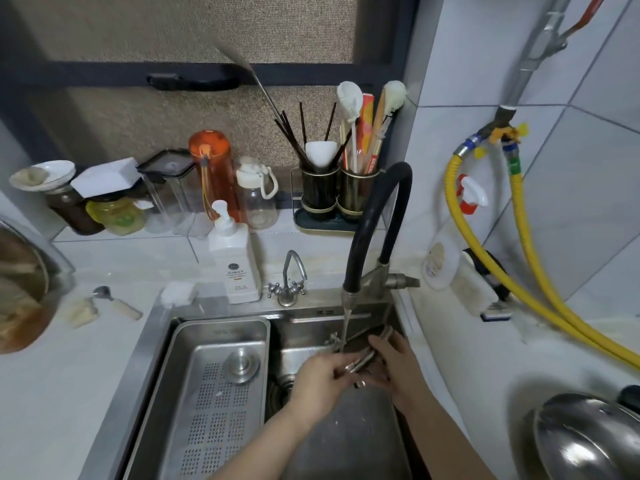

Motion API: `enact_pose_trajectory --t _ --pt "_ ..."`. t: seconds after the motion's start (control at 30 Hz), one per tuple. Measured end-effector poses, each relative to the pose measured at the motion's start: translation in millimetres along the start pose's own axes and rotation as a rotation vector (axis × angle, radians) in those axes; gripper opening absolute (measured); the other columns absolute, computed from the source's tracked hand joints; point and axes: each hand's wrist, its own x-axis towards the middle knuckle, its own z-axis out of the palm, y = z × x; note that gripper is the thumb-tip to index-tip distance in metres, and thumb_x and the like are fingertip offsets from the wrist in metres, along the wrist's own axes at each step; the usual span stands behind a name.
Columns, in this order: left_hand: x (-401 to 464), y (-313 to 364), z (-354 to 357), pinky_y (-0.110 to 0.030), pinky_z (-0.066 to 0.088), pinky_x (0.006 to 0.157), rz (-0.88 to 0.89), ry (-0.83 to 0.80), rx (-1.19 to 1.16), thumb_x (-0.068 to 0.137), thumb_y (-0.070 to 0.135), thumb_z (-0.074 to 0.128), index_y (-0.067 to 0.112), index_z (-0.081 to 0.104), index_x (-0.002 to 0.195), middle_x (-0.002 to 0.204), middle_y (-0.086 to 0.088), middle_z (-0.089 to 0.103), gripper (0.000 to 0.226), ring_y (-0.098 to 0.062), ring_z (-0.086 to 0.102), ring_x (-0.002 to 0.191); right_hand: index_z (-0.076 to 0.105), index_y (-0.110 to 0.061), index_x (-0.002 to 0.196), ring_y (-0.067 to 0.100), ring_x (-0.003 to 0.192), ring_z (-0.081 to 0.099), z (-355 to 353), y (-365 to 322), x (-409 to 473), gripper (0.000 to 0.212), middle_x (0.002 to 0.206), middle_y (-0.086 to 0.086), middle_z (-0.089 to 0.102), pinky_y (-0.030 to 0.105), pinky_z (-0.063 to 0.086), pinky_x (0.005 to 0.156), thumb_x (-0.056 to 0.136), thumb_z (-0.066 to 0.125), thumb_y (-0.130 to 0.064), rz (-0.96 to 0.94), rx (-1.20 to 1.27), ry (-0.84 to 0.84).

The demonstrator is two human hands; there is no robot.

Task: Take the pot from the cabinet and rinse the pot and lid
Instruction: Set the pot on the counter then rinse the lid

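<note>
A dark grey pot lies tilted in the right half of the steel sink, with its metal handle up near the black-hosed faucet. Water runs from the spout onto the pot's upper edge. My left hand is closed on the metal handle at the rim. My right hand rests against the pot on the right side, fingers curled over its edge. The shiny steel lid with a black knob lies on the counter at the lower right, away from both hands.
A perforated steel tray with a drain plug fills the sink's left half. A white soap bottle and a small tap stand behind it. Utensil holders, jars and bottles line the sill. Yellow hoses run along the right wall.
</note>
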Motion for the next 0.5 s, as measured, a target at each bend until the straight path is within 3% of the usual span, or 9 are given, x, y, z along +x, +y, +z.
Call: enact_pose_trajectory --t 0.1,0.17,0.27,0.37,0.43,0.5 --pt "-7.0 -7.9 -5.1 -0.007 0.045 0.081 0.001 -0.068 -0.015 0.078 0.029 0.072 0.042 0.069 0.103 0.092 0.03 0.07 0.028 0.012 0.062 0.09 0.062 -0.015 0.115 0.032 0.082 0.07 4.3 2.9 -1.2 0.03 0.099 0.015 0.072 0.042 0.058 0.067 0.089 0.053 -0.004 -0.052 -0.007 -0.015" --pt "-7.8 -13.7 -14.9 -0.016 0.047 0.09 -0.014 0.042 -0.029 0.079 0.026 0.072 0.032 0.073 0.103 0.093 0.022 0.068 0.024 0.0 0.063 0.097 0.062 -0.02 0.118 0.035 0.093 0.068 7.5 4.2 -3.2 0.036 0.105 0.015 0.071 0.045 0.058 0.075 0.088 0.053 -0.002 -0.079 0.008 -0.017" --pt "-1.1 -29.3 -39.9 -0.031 0.039 0.105 -0.093 0.293 0.063 0.081 0.014 0.071 0.014 0.06 0.124 0.121 -0.002 0.062 0.044 -0.018 0.055 0.116 0.057 -0.025 0.126 0.033 0.104 0.065 7.4 2.3 -4.3 0.042 0.114 0.012 0.068 0.048 0.055 0.084 0.09 0.052 -0.005 -0.082 0.049 -0.048" --pt "2.1 -37.4 -58.5 -0.042 0.033 0.112 -0.318 0.303 -0.128 0.086 0.005 0.063 0.003 0.037 0.142 0.138 -0.015 0.049 0.061 -0.029 0.046 0.128 0.054 -0.025 0.131 0.031 0.113 0.06 -0.9 0.4 -2.8 0.041 0.123 0.011 0.063 0.049 0.052 0.09 0.092 0.051 -0.011 -0.084 0.069 -0.115" --pt "1.4 -36.4 -62.4 -0.046 0.045 0.101 -0.449 0.316 -0.389 0.089 0.0 0.058 0.004 0.031 0.145 0.128 -0.018 0.055 0.062 -0.031 0.055 0.114 0.054 -0.025 0.131 0.03 0.117 0.057 -8.5 2.4 -1.1 0.039 0.128 0.01 0.061 0.046 0.053 0.088 0.093 0.05 -0.015 -0.081 0.101 -0.156" --pt "-0.5 -35.7 -65.7 -0.034 0.058 0.069 -0.525 0.339 -0.567 0.089 -0.004 0.055 0.003 0.034 0.141 0.102 -0.008 0.061 0.057 -0.023 0.06 0.088 0.054 -0.025 0.131 0.028 0.118 0.058 -15.5 6.4 0.2 0.039 0.129 0.007 0.061 0.042 0.055 0.083 0.093 0.049 -0.019 -0.06 0.145 -0.185"
